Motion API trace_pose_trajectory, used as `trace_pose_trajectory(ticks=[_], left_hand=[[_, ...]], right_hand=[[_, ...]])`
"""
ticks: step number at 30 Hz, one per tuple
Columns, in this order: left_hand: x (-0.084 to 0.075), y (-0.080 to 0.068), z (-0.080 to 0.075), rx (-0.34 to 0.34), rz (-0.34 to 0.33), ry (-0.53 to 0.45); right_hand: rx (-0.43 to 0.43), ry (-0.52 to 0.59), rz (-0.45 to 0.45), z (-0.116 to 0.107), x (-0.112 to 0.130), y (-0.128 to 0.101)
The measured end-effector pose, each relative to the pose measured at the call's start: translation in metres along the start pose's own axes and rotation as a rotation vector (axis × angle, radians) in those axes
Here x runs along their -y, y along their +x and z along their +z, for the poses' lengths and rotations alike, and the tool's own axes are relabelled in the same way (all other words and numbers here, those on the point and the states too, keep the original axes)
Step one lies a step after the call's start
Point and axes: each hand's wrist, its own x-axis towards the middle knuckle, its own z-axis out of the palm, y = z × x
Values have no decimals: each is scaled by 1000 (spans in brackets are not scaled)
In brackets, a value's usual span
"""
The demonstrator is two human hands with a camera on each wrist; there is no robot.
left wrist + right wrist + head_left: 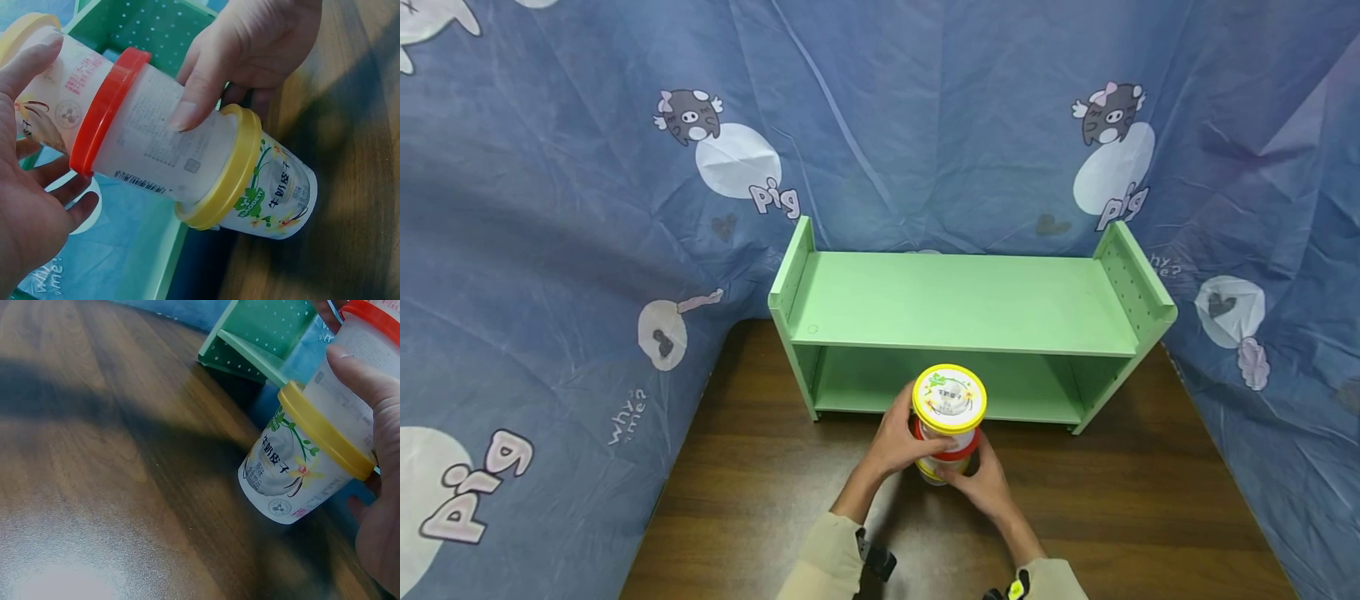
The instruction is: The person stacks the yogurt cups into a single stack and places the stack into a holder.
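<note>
Wooden table (760,500), shelf (962,304) at twelve o'clock; left hand (901,440), right hand (979,485) curled round stacked tubs (948,421), seemingly loosely nested; could topple.

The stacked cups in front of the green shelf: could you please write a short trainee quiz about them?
1. True or false: both hands touch the stack of cups.
2. What colour is the rim of the middle cup? A) red B) blue C) black
3. What does the stack stand on?

Key: 1 true, left hand and right hand hold it; 2 A; 3 the wooden table, before the green shelf.
</note>
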Motion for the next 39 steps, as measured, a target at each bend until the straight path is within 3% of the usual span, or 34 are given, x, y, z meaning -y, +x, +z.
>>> trace_pose_trajectory(ticks=[15, 28, 39], left_hand=[[0, -10, -18, -49, 8, 28], [0, -16, -34, -121, 11, 24], [-2, -20, -49, -147, 26, 1]], right_hand=[[39, 32, 47, 0, -9, -7], [49, 67, 24, 1, -16, -8], [43, 104, 27, 3, -3, -11]])
